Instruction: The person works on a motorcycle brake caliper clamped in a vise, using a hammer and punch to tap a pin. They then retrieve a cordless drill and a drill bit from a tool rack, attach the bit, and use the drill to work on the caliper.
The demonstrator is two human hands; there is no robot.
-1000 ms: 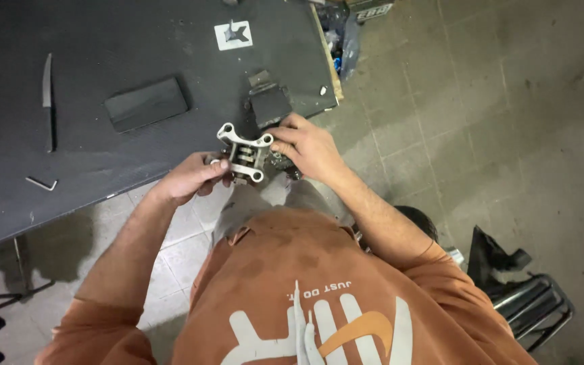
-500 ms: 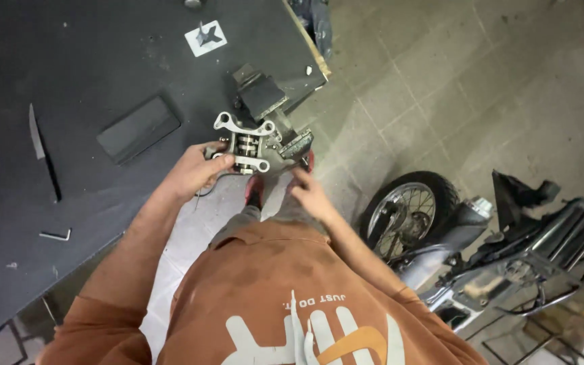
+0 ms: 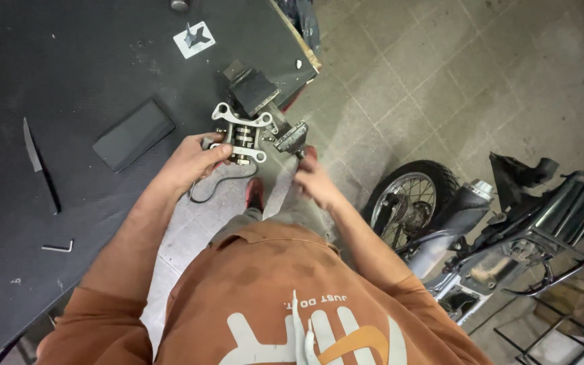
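Grey floor tiles lie beside a black workbench. At its corner a metal engine part is clamped in a vise and gripped by the left hand. The vise handle is pinched by the right hand. A motorcycle is parked nearby.

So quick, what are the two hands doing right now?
Left hand: closed on the side of the metal engine part clamped in the vise.
Right hand: fingers curled at the vise handle; grip cannot be told.
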